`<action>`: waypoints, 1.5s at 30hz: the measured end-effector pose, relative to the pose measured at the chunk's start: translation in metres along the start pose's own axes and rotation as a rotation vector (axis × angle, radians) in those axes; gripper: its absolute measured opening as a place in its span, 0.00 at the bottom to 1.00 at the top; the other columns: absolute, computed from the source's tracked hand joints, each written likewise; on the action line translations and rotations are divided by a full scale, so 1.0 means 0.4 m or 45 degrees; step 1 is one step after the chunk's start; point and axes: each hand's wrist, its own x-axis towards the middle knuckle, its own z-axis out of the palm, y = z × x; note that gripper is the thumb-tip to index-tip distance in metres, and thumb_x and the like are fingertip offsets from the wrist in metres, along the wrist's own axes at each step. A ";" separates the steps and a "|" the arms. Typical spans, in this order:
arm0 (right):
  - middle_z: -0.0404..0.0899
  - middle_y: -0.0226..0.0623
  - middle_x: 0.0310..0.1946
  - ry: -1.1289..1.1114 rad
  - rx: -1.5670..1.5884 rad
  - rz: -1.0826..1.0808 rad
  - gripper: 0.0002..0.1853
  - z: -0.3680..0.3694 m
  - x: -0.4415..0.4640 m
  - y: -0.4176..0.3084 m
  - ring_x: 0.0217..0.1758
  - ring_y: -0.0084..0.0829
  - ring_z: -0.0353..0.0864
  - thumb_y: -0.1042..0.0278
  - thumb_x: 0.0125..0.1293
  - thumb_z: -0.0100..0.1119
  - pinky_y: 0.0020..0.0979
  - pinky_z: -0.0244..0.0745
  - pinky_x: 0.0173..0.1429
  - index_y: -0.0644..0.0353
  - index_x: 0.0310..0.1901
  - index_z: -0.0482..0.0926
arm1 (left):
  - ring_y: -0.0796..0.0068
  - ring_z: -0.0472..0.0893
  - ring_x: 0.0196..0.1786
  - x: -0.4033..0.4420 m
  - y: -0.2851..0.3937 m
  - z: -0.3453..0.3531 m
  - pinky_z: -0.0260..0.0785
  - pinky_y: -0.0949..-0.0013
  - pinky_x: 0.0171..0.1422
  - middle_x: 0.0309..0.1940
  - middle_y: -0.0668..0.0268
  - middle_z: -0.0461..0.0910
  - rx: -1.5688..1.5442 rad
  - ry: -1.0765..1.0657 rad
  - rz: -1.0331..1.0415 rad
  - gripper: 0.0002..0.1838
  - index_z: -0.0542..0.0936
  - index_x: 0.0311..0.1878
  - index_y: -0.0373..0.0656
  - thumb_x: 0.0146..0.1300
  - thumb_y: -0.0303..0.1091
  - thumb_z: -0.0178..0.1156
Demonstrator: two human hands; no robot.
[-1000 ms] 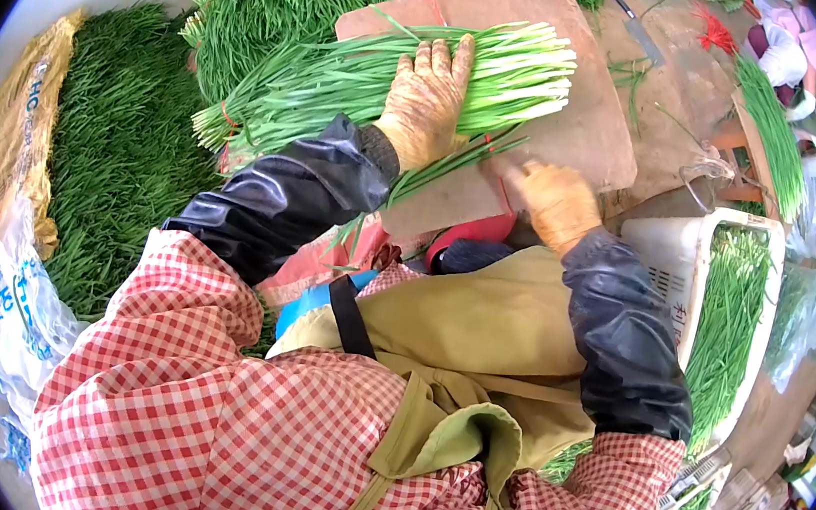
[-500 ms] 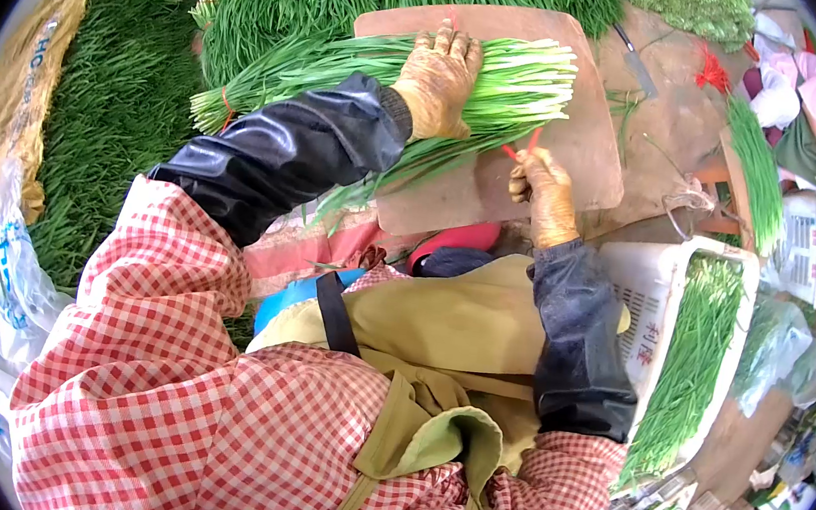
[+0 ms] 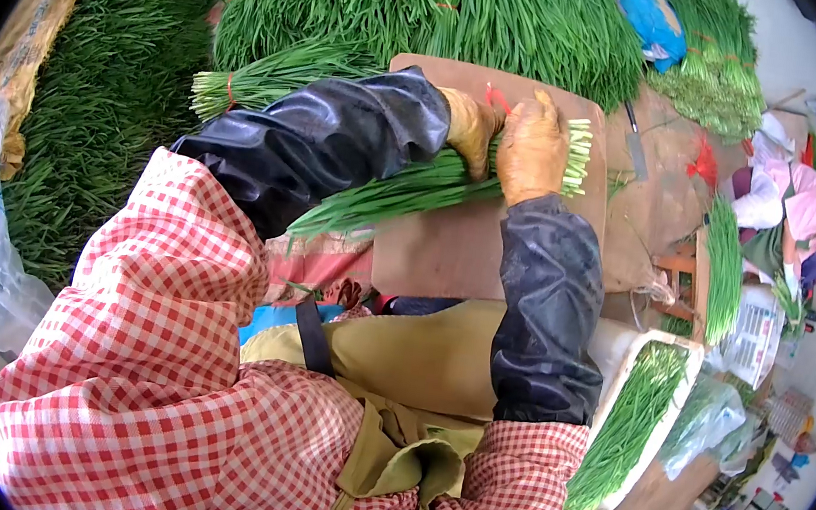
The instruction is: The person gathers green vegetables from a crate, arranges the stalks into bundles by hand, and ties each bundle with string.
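Across the brown board [image 3: 439, 249], the garlic chive bunch [image 3: 426, 182] is lying, left hand [image 3: 470, 133] clasping mid-bunch, right hand [image 3: 533, 150] grasping nearer the pale ends [image 3: 577, 158]. They're apparently keeping the stems compact.

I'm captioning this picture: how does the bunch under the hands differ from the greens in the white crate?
The bunch lies on the board under the left hand and right hand; the greens lie in the crate, untouched. The bunch's pale ends point right; the greens' pale ends point away from the person. Both are long, thin and mostly green.
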 end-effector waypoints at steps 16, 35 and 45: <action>0.80 0.51 0.39 -0.545 0.138 0.952 0.12 0.039 0.037 -0.021 0.40 0.52 0.82 0.64 0.58 0.58 0.45 0.77 0.47 0.64 0.37 0.80 | 0.59 0.82 0.48 0.176 -0.227 -0.050 0.75 0.63 0.48 0.43 0.59 0.82 0.822 0.471 -0.309 0.15 0.80 0.50 0.42 0.59 0.24 0.54; 0.78 0.46 0.41 -0.555 -0.015 0.795 0.14 0.025 -0.014 -0.024 0.39 0.47 0.82 0.59 0.57 0.59 0.42 0.76 0.45 0.61 0.38 0.79 | 0.67 0.81 0.47 0.103 -0.123 0.077 0.71 0.67 0.54 0.45 0.58 0.83 -0.542 0.866 -0.077 0.14 0.85 0.46 0.43 0.58 0.37 0.64; 0.77 0.45 0.41 -0.578 0.000 0.737 0.12 0.024 -0.006 -0.022 0.40 0.48 0.81 0.61 0.57 0.58 0.44 0.75 0.45 0.60 0.38 0.80 | 0.62 0.81 0.46 0.080 -0.100 0.068 0.71 0.66 0.54 0.42 0.55 0.83 -0.307 0.910 -0.021 0.14 0.84 0.46 0.43 0.58 0.37 0.64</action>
